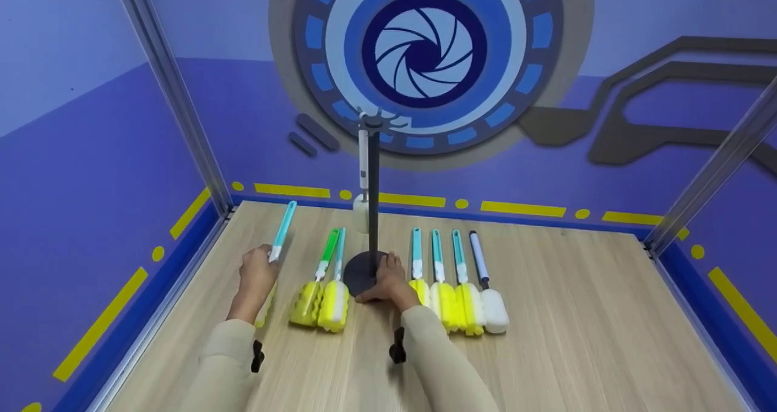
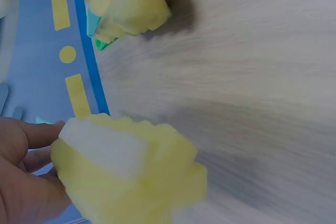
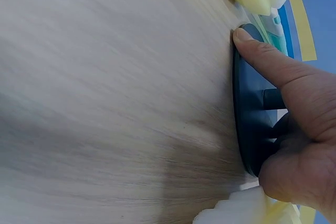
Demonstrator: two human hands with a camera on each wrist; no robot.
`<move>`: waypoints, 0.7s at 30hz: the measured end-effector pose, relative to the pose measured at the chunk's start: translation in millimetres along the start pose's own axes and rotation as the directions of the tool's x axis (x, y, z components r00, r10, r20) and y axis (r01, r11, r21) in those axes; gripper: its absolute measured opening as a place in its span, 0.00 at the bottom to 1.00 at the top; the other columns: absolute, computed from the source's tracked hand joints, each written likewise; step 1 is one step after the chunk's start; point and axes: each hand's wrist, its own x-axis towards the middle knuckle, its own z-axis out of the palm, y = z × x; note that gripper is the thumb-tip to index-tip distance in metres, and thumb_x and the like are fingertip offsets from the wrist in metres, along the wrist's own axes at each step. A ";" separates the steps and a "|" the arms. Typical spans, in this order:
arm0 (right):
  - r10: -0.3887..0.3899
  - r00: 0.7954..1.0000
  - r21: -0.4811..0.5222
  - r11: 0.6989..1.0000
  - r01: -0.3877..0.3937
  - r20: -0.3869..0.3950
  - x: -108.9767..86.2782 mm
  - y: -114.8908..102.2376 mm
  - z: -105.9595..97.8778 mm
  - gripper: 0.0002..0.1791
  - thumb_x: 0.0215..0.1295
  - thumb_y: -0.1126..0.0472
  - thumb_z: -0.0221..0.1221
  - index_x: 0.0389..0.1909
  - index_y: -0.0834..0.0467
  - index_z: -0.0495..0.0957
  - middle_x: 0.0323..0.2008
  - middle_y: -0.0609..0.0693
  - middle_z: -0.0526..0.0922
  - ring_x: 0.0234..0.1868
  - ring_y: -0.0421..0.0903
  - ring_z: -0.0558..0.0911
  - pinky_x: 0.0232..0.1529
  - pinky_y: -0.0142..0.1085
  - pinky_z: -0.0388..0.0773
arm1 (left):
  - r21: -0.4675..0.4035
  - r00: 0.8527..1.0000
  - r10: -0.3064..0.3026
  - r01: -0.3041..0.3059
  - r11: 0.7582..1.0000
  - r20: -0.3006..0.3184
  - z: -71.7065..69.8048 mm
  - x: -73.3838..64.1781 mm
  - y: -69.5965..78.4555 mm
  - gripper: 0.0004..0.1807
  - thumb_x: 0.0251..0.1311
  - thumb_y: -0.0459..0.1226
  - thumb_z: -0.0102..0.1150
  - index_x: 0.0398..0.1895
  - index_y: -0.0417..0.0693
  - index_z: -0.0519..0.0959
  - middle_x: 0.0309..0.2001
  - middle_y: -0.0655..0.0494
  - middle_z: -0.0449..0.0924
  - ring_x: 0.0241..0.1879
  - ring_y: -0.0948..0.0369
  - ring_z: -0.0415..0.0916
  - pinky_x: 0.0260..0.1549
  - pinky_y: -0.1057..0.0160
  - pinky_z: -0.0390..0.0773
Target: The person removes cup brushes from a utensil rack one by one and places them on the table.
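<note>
My left hand grips a sponge bottle brush by its teal-and-white handle, which tilts up and away at the left. Its yellow-and-white sponge head fills the lower left wrist view. My right hand rests on the round dark base of an upright stand, thumb stretched along the base's near edge. The other fingers are partly hidden in the right wrist view. From the hooks at the stand's top hangs a white-handled brush with a white sponge.
Left of the stand lie a green-handled brush and a teal-handled brush. Several more lie in a row to its right, ending with a white sponge brush. Printed blue panels enclose the wooden table.
</note>
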 end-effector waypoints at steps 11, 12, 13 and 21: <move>-0.024 1.000 -0.013 1.000 0.024 -0.006 0.3 3.2 2.2 0.69 0.50 0.40 0.77 0.79 0.70 0.44 0.80 0.67 0.42 0.80 0.61 0.44 0.77 0.51 0.51 | 0.043 0.993 -0.076 0.072 0.996 0.096 23.9 3.2 -8.0 0.18 0.66 0.26 0.54 0.55 0.21 0.76 0.52 0.25 0.79 0.51 0.36 0.80 0.50 0.40 0.79; -0.026 1.000 -0.009 1.000 0.026 -0.006 0.0 3.1 2.1 0.69 0.50 0.40 0.77 0.79 0.70 0.44 0.80 0.67 0.42 0.80 0.61 0.44 0.77 0.51 0.51 | 0.042 0.991 -0.086 0.082 0.996 0.104 25.6 2.8 -9.0 0.18 0.67 0.26 0.53 0.56 0.21 0.76 0.52 0.25 0.79 0.52 0.36 0.79 0.51 0.40 0.78; -0.028 1.000 -0.007 1.000 0.028 -0.007 0.1 3.0 1.8 0.69 0.50 0.40 0.77 0.79 0.70 0.44 0.80 0.67 0.42 0.80 0.61 0.44 0.77 0.50 0.51 | 0.043 0.990 -0.091 0.087 0.995 0.111 27.3 2.5 -10.2 0.18 0.67 0.26 0.54 0.56 0.21 0.76 0.52 0.25 0.79 0.52 0.37 0.79 0.51 0.40 0.78; -0.026 1.000 -0.004 1.000 0.026 -0.012 0.3 1.6 -0.1 0.70 0.50 0.40 0.77 0.79 0.70 0.44 0.80 0.67 0.42 0.80 0.61 0.44 0.77 0.51 0.51 | 0.039 0.974 -0.142 0.137 0.990 0.176 36.7 -2.0 -12.2 0.17 0.67 0.26 0.54 0.55 0.20 0.75 0.52 0.26 0.79 0.52 0.37 0.79 0.50 0.41 0.79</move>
